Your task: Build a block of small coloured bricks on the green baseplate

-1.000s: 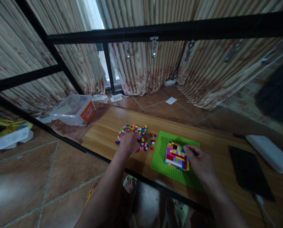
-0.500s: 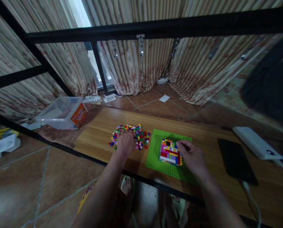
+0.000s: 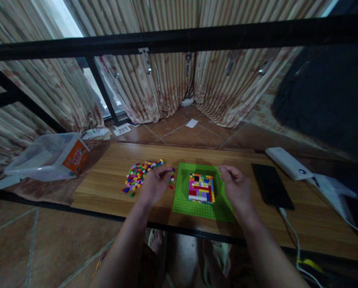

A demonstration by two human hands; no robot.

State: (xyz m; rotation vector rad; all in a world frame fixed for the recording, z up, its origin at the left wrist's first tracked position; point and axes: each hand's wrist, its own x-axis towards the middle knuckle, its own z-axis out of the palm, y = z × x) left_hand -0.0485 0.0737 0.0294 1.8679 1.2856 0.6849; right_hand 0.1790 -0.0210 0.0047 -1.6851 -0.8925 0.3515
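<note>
The person sits at a low wooden tabletop (image 3: 113,188) with both forearms stretched out over it. The left hand (image 3: 155,186) rests at the right edge of a loose pile of small coloured bricks (image 3: 138,176), fingers curled down and drawn together at the tips; whether a brick is pinched between them is too small to tell. A few stray bricks lie just past its fingertips, between the pile and the green baseplate (image 3: 181,204).

The baseplate lies flat in the middle of the tabletop, directly in front of the person. On it stands a square block of bricks (image 3: 201,187) built in red, yellow, blue, pink and purple rows, set toward the back of the plate. The right hand (image 3: 235,188) sits just to the right of that block, over the plate's right edge, its fingers bent and gathered close with the tips pointing toward the block's upper right corner. It does not appear to touch the block, and I cannot tell if it holds anything.

To the right of the plate a black phone (image 3: 271,186) lies face up with a cable running off toward the near edge, and beyond it a white power bank (image 3: 288,163). On the floor to the left stands a clear plastic box (image 3: 43,158) with an orange label. Striped curtains (image 3: 155,92) hang behind a black metal frame (image 3: 179,38).
</note>
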